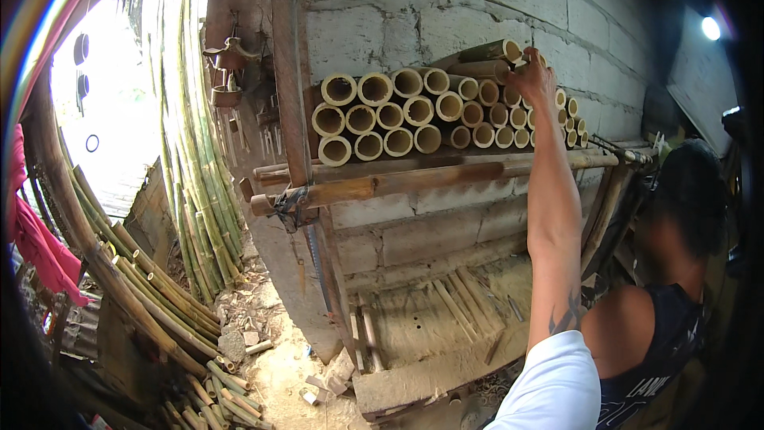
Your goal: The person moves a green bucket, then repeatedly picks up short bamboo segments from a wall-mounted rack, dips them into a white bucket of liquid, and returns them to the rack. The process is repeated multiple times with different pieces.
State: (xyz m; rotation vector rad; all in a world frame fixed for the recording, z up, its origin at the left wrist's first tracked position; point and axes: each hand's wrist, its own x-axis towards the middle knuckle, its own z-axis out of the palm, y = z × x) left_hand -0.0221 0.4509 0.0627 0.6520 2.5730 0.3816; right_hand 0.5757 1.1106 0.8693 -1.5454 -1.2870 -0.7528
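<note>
My right arm stretches up and forward. My right hand [535, 82] is closed at the top of a stack of cut bamboo tubes [389, 115], its fingers curled around the end of a bamboo tube [543, 57]. That tube is mostly hidden by the hand. Just left of my fingers, another bamboo tube [485, 52] lies on top of the pile with its hollow end facing out. The stacked tubes rest in rows on a bamboo rack [430, 179] against the wall. My left hand is out of view.
A person in a dark sleeveless top [664, 326] is close on the right. Under the rack is a dusty wooden workbench [406, 386] with bamboo strips [454, 310] on it. Long bamboo poles [191, 135] lean at the left, beside a wooden post [291, 72].
</note>
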